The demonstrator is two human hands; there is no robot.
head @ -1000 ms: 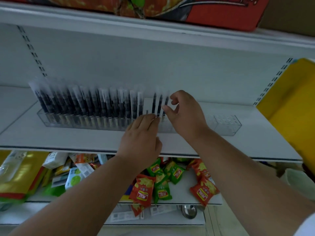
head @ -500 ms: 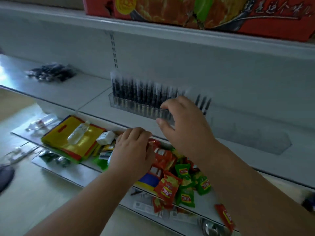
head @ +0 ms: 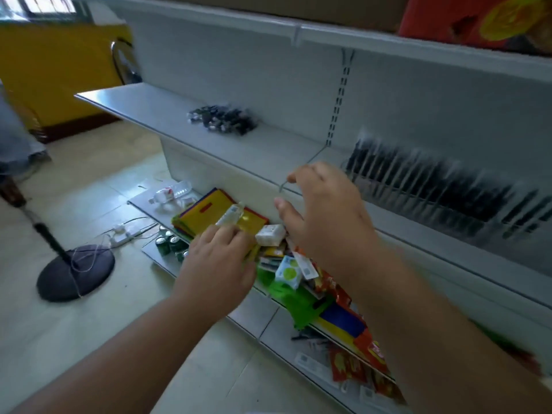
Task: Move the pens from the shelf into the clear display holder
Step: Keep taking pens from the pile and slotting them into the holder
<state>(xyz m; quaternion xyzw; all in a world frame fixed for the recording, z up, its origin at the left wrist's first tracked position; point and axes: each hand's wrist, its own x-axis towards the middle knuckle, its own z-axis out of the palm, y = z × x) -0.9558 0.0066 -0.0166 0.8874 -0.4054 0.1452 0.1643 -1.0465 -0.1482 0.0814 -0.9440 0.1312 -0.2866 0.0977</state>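
Note:
A loose pile of dark pens lies on the white shelf at upper left. Further right on the same shelf stands the clear display holder, with a long row of black pens upright in it, blurred. My right hand hovers in front of the shelf edge between pile and holder, fingers spread, holding nothing. My left hand is lower, over the lower shelf, fingers loosely curled and empty.
The lower shelf carries yellow folders, a plastic bottle, small boxes and red and green snack packets. A fan base and a power strip sit on the floor at left. A red carton rests on the top shelf.
The view has swung left, bringing the loose pen pile into sight. Both hands have come away from the holder and moved left; the right hand has opened.

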